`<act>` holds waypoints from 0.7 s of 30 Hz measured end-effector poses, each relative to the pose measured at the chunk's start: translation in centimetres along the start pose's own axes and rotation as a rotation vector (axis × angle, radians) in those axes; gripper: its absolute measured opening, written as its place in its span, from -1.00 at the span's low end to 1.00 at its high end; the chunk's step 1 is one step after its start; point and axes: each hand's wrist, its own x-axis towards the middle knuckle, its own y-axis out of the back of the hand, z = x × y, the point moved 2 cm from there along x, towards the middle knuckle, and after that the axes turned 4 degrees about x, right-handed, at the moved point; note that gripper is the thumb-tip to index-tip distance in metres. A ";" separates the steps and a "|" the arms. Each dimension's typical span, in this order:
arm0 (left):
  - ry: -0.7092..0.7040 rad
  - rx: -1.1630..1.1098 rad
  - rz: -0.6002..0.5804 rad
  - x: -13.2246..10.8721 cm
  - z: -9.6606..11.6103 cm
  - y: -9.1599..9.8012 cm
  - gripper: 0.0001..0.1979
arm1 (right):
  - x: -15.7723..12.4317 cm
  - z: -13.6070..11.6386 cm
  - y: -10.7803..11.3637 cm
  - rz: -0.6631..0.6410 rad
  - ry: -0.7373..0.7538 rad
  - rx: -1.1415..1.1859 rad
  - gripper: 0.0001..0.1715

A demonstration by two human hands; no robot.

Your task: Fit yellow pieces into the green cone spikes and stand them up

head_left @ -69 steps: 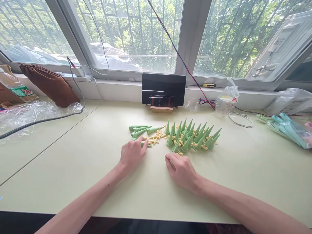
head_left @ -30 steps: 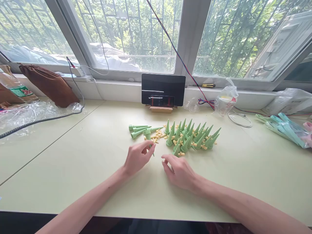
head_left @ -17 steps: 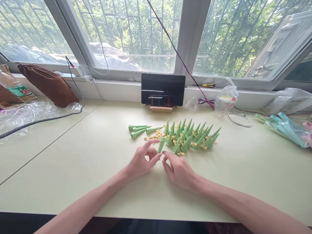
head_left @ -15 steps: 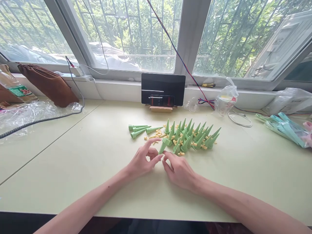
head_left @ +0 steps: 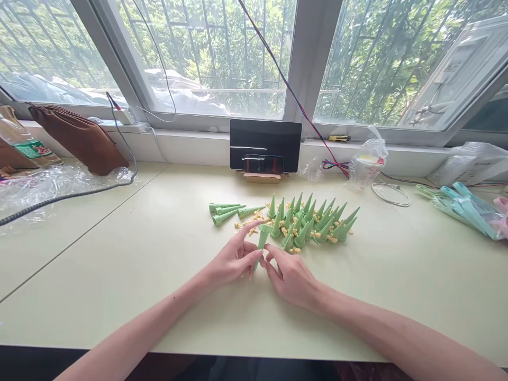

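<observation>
A green plant watering spike [head_left: 263, 236] stands between my two hands, its wide collar up and its narrow tip pointing down. My left hand [head_left: 234, 259] is closed on it, with the index finger stretched towards the collar and the thumb against the shaft. My right hand [head_left: 291, 275] is right beside the spike, fingers curled and pinched near its shaft. Whatever those fingers hold, if anything, is hidden. Just beyond lie small yellow valves [head_left: 254, 227] and several loose green spikes [head_left: 227, 215]. To the right is a group of upright green spikes [head_left: 304, 233] with yellow valves fitted.
A tablet [head_left: 265, 140] and a phone [head_left: 264, 164] lean at the back on a cardboard stand [head_left: 262, 178]. A brown pouch [head_left: 79, 137] and a dark cable [head_left: 79, 194] are on the left. At right are a bagged cup [head_left: 367, 164], a white cable [head_left: 391, 194] and wrapped pastel items [head_left: 468, 211].
The spike in my left hand has turned more upright and shifted slightly left, with its tip now showing below the fingers. My right hand has hardly moved.
</observation>
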 end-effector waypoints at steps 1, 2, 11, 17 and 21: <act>0.006 -0.016 -0.011 0.0 -0.1 0.0 -0.29 | 0.0 0.1 0.0 -0.004 -0.003 0.004 -0.71; 0.011 -0.030 -0.021 0.1 -0.1 0.0 -0.28 | 0.0 0.1 -0.1 -0.007 -0.004 0.009 -0.68; 0.032 -0.128 -0.071 0.2 -0.1 0.0 -0.26 | -0.1 0.1 0.0 -0.010 0.018 0.041 -0.56; 0.034 -0.110 -0.074 0.2 0.0 0.0 -0.27 | 0.0 0.0 0.1 -0.020 0.015 0.043 -0.59; 0.037 -0.101 -0.071 0.3 0.2 -0.1 -0.29 | 0.0 0.0 0.0 -0.020 0.019 0.021 -0.60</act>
